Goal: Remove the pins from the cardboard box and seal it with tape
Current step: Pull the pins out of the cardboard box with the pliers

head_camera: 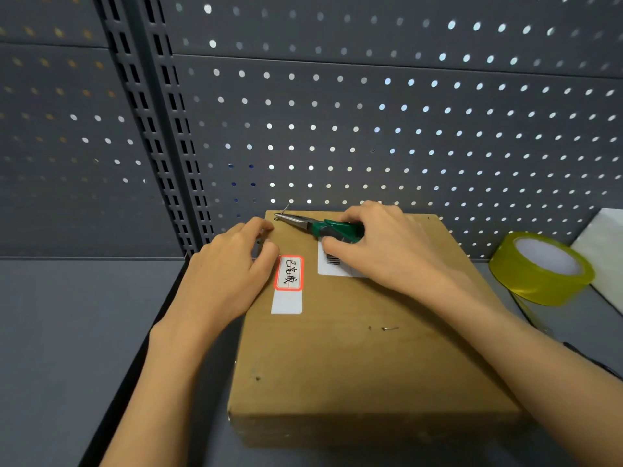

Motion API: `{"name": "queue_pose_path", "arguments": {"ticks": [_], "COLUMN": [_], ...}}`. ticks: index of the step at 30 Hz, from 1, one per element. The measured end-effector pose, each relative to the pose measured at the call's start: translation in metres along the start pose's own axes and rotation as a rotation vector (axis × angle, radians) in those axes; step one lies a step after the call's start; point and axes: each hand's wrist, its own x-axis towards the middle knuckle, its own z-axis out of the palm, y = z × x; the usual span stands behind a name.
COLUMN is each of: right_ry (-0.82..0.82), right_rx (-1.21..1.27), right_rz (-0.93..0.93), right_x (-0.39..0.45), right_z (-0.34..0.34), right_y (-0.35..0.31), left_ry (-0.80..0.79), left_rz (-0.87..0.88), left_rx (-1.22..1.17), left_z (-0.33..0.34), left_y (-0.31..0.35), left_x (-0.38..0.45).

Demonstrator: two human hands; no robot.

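A flat brown cardboard box (354,358) lies on the grey shelf, with a red-framed label (288,273) and a barcode label (333,264) on top. My right hand (381,244) grips green-handled needle-nose pliers (323,227), whose tips sit at a thin pin (285,210) sticking up from the box's far left corner. My left hand (232,264) presses flat on the box's left edge beside that corner. A loose pin (389,328) lies on the lid near the middle. A roll of yellow tape (539,267) stands to the right of the box.
A grey pegboard wall (371,129) rises right behind the box. A white sheet (603,251) leans at the far right behind the tape. A dark gap (161,315) splits the shelf left of the box.
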Motion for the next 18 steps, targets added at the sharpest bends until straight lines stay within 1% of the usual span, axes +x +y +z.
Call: {"name": "queue_pose_path", "arguments": {"ticks": [2,7,18], "right_ry": [0.005,0.006,0.059], "right_rx": [0.019,0.16,0.188], "right_rz": [0.007,0.063,0.043], "right_x": [-0.001,-0.0011,-0.0068], "right_z": [0.0004,-0.0017,-0.0091], "right_y": [0.0004,0.0071,0.0034], "left_ry": [0.007,0.031,0.033], "left_rz": [-0.002,-0.004,0.008], "left_rx": [-0.004,-0.021,-0.058], "left_z": [0.0,0.0003,0.0015], "left_y": [0.0,0.0011,0.0013], "left_x": [0.0001,-0.0007,-0.0014]}}
